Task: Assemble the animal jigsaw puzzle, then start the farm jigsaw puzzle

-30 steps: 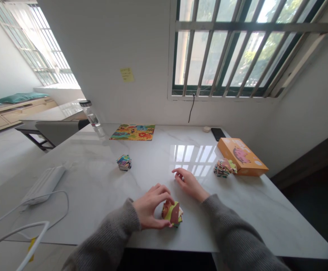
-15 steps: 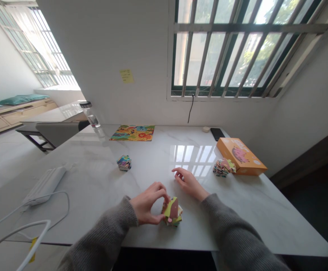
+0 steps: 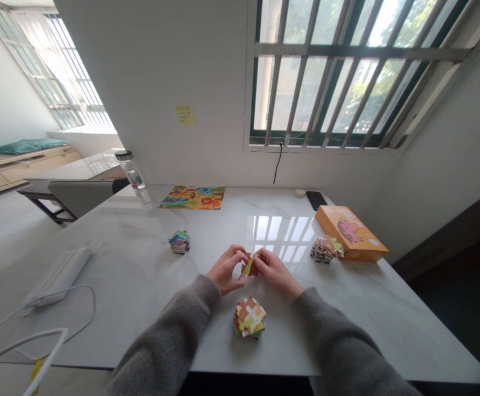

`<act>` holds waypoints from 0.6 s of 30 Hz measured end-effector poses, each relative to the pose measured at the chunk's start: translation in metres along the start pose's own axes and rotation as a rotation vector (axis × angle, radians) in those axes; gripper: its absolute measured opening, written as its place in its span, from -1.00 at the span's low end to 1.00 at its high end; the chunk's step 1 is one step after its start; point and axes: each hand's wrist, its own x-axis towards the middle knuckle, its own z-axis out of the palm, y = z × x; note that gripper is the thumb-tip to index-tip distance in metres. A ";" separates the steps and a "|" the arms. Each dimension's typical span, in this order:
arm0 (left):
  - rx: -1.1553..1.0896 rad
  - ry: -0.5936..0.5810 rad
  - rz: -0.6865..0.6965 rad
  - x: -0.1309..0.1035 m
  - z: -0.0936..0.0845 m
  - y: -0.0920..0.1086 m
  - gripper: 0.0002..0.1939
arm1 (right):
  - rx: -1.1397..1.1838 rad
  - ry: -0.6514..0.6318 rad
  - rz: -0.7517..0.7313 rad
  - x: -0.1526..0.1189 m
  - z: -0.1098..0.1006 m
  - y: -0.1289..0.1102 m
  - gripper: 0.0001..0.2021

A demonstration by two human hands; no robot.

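A brown and yellow-green puzzle piece (image 3: 250,266) is held up between my two hands over the middle of the table. My left hand (image 3: 228,270) pinches its left side with thumb and fingers. From the right, my right hand (image 3: 273,270) grips the upper right part, its fingertips close to those of the left. Nearer to me, below the hands, sits a stack of puzzle pieces (image 3: 250,318) with a brown, white and green one on top. The lower edge of the held piece is partly hidden by fingers.
Other puzzle-piece stacks stand at left (image 3: 179,242) and right (image 3: 326,250), the latter against an orange box (image 3: 353,234). Farther back are a colourful picture sheet (image 3: 192,197), a water bottle (image 3: 131,170) and a phone (image 3: 316,200). A white power strip (image 3: 60,276) with cables lies at left.
My left hand has lifted the puzzle piece off the near stack and carried it forward. My right hand has closed on the piece too, having been apart from it before.
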 end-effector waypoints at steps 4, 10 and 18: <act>0.031 0.093 -0.041 -0.005 -0.001 -0.006 -0.77 | 0.015 0.012 0.004 0.001 0.002 0.004 -0.62; 0.123 0.064 -0.047 -0.008 0.001 -0.009 -0.53 | -0.003 0.057 0.043 0.002 0.002 0.010 -0.62; 0.312 -0.071 -0.174 -0.011 0.002 -0.022 -0.44 | -0.559 0.145 -0.101 -0.002 -0.001 0.013 -0.85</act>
